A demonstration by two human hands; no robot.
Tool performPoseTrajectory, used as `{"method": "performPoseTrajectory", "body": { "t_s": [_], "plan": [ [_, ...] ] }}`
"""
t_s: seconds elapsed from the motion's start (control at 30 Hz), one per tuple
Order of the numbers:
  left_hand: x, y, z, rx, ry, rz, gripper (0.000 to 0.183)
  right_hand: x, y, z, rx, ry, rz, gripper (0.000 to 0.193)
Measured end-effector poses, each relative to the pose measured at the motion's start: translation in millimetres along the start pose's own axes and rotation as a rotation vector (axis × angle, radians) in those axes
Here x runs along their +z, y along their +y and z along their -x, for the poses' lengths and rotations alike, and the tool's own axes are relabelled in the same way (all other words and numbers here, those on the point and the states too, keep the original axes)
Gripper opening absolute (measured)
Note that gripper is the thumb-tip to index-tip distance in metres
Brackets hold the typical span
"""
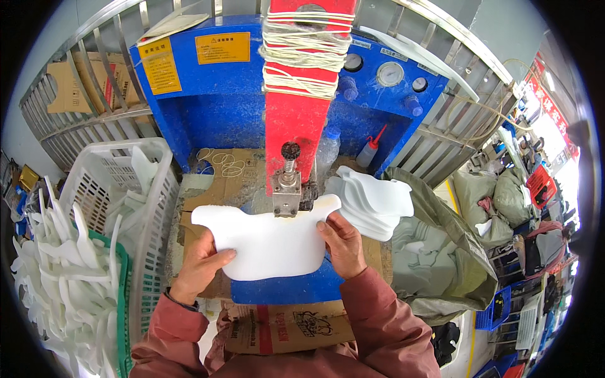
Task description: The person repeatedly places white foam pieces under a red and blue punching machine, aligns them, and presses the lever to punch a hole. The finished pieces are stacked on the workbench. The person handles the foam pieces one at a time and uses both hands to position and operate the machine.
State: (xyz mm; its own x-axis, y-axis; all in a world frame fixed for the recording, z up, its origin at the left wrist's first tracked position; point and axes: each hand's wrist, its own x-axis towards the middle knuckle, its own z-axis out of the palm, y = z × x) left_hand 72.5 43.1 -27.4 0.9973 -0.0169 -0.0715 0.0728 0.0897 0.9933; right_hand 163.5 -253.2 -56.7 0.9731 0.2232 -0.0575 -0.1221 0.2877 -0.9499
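Observation:
A flat white sheet piece [271,247] with a wavy outline, possibly foam, lies level between my hands. My left hand [198,268] grips its left edge, thumb on top. The right edge is pinched by my right hand [343,244], fingers partly hidden under the piece. The far edge meets a metal tool head [287,200] at the end of a red machine arm [295,120], which is wound with white cord; the exact contact is hidden. Just right of my right hand, a stack of similar white pieces [377,201] rests on the worktop.
Behind stands a blue machine body [220,120] with gauges. White parts fill a white basket [161,220] and a green crate [123,302] at left. At right an olive sack [469,252] holds more pieces. A red-tipped bottle [367,152] and a clear bottle [328,148] stand behind the arm.

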Motion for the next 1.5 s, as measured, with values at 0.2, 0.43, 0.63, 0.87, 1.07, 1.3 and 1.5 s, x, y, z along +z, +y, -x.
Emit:
{"method": "performPoseTrajectory", "body": {
  "t_s": [0.2,0.43,0.63,0.87,1.07,1.3,1.5],
  "plan": [
    [8,-9,-12,-0.022,-0.061,0.090,0.048,-14,-11,2,-0.003,0.008,0.021,0.029],
    [7,-13,-35,-0.054,-0.068,0.041,0.047,-19,-14,-12,-0.056,0.039,0.001,0.029],
    [-9,-15,-43,-0.039,-0.045,0.008,0.049,-7,-12,-32,0.003,0.071,0.131,0.019],
    [-13,-22,-30,-0.027,-0.006,0.090,0.046,-2,-8,-18,0.025,0.045,0.054,0.019],
    [6,-20,-31,-0.024,-0.027,0.112,0.046,-11,-12,-7,-0.010,0.063,-0.071,0.023],
    [15,-17,-24,-0.109,-0.036,0.057,0.056,-23,-14,9,-0.011,0.031,-0.159,0.028],
    [18,-20,-16,-0.069,-0.051,0.079,0.057,-25,-13,19,0.008,0.053,-0.137,0.030]
  ]
}}
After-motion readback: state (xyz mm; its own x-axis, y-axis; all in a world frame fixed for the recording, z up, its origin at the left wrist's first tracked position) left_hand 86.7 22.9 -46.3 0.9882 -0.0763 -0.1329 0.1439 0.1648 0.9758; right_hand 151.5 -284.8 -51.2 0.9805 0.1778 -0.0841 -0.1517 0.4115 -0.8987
